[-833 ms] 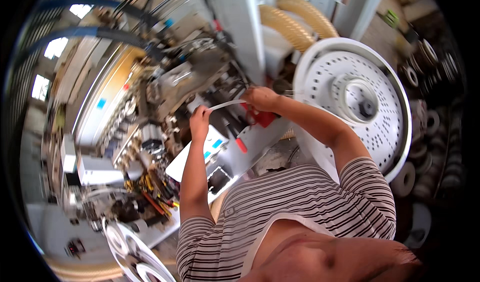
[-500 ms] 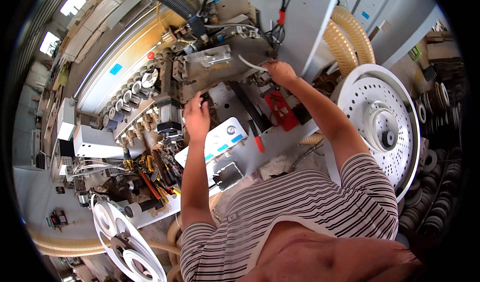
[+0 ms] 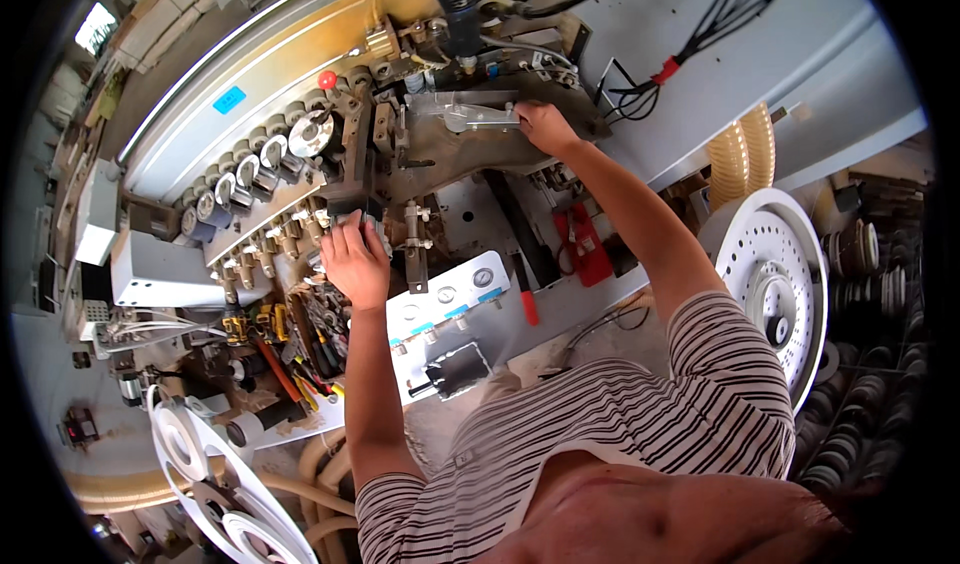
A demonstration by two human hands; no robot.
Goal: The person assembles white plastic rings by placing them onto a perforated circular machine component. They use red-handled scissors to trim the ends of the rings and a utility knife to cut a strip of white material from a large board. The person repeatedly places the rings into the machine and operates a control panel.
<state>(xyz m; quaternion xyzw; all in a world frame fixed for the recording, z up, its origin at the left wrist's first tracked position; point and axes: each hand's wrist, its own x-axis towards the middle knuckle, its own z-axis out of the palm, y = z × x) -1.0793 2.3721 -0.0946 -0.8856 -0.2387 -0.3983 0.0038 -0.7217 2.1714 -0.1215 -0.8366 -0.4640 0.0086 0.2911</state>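
Note:
My left hand (image 3: 356, 264) lies over a black-and-silver block (image 3: 350, 207) on the machine, its fingers bent over the block and hiding much of it. My right hand (image 3: 548, 128) is at the right end of a clear guard (image 3: 465, 112) with a metal edge, above the dusty brown machine plate (image 3: 450, 154). Its fingers are closed; what lies between them cannot be made out. Between my arms stands a white gauge panel (image 3: 450, 299) with round dials. A red-handled tool (image 3: 528, 299) lies right of the panel, close to a red holder (image 3: 583, 249).
Cylinders with shiny ends (image 3: 270, 154) line the machine at left. Hand tools and a yellow drill (image 3: 235, 326) crowd the lower left. A perforated white reel (image 3: 770, 294) stands at right, below ribbed hoses (image 3: 740, 154). A black hose (image 3: 455, 9) hangs at the top.
My left hand has moved left and down onto the block. My right hand has reached to the clear guard; the white strip it held no longer shows plainly. The view has shifted.

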